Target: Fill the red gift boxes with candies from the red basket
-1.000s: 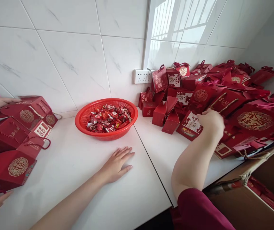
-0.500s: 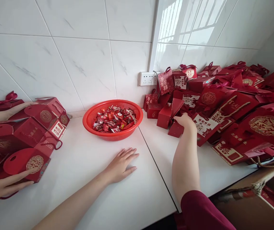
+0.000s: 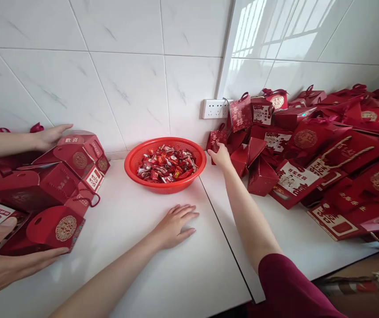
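Observation:
My left hand (image 3: pixel 175 225) lies flat on the white table (image 3: pixel 162 282), fingers spread, with nothing in it. It is in front of a red plastic basket (image 3: pixel 131 170) filled with wrapped candies (image 3: pixel 166 163). My right hand (image 3: pixel 220 154) reaches to the near left edge of the pile of red gift boxes, its fingers bent against a small red box (image 3: pixel 216 138) by the wall. Whether the fingers grip that box is hard to make out. Just right of this hand stand plain red boxes (image 3: pixel 262 176), one leaning on another.
At the left, another person's hands (image 3: pixel 48 137) rest around a group of red boxes (image 3: pixel 48 185). A wall socket (image 3: pixel 215 109) sits behind the small box. Large red gift boxes (image 3: pixel 335 207) fill the right side, and a cardboard box (image 3: pixel 351 296) is at the lower right.
My right hand has moved left from the plain red boxes to the small box by the wall. One plain box now sits differently. The view has shifted left. The other person's hands have moved.

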